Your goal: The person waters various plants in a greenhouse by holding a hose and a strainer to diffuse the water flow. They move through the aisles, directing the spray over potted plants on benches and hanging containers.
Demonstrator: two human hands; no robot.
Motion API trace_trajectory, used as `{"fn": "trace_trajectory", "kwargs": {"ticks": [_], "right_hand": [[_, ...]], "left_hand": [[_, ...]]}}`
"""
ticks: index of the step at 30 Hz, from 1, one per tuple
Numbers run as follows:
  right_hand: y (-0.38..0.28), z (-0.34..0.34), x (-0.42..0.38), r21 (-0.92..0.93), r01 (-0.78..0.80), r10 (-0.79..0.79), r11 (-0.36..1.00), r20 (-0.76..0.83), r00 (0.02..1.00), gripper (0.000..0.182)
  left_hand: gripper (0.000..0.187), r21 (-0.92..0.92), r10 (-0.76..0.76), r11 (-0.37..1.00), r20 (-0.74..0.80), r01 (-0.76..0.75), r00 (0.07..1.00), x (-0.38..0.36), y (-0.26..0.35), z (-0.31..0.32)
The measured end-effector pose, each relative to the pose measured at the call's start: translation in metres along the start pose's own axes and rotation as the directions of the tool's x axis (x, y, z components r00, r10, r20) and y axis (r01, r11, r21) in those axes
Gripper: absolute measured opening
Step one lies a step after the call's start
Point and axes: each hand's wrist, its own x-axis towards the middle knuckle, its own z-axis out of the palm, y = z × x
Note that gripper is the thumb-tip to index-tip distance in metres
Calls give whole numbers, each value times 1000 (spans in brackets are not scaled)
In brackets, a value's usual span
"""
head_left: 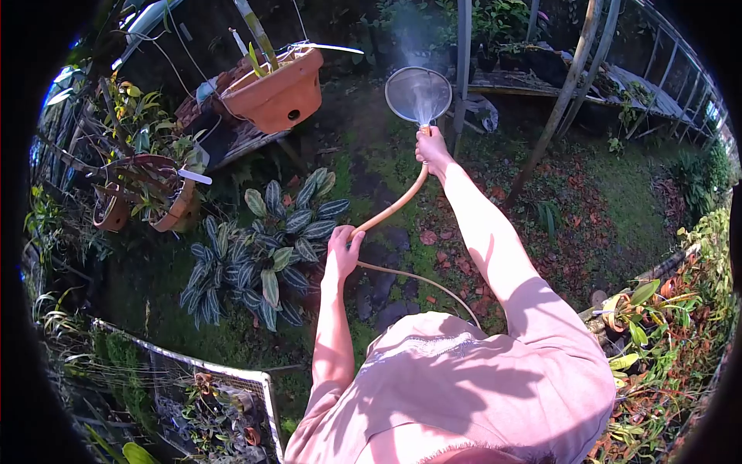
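Observation:
Out in front, my right hand is closed round the end of an orange-tan garden hose. Water sprays from it away from me, as a white fan and mist. A round mesh screen with a dark rim stands right at the hose end, in line with the spray; whether my right hand also grips it, I cannot make out. Lower and to the left, my left hand is wrapped round the same hose further back. From there the hose loops down and right towards my body.
A terracotta planter hangs at upper left, with smaller pots below it. A striped-leaf plant grows beside my left hand. Wooden posts and a low bench stand ahead. A white-framed mesh panel is at lower left.

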Motion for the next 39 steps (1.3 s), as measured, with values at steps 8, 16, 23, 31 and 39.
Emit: {"fn": "trace_trajectory", "kwargs": {"ticks": [8,16,23,31,39], "right_hand": [[1,-23,8,-6,-18,18,1000,-23,1000,15],[9,-71,24,54,-37,40,998,-58,998,16],[1,-137,42,98,-27,40,995,-135,990,15],[0,-180,40,136,-30,54,990,-180,982,16],[10,-169,28,134,-51,79,990,-216,973,11]], "left_hand": [[29,-43,-48,998,-2,48,999,0,7,21],[31,-20,5,1000,75,-4,997,9,31,43],[30,13,-80,997,211,79,974,29,74,76],[31,-15,-53,998,268,59,962,35,86,105],[29,-33,-40,998,249,50,968,26,72,101]]}}
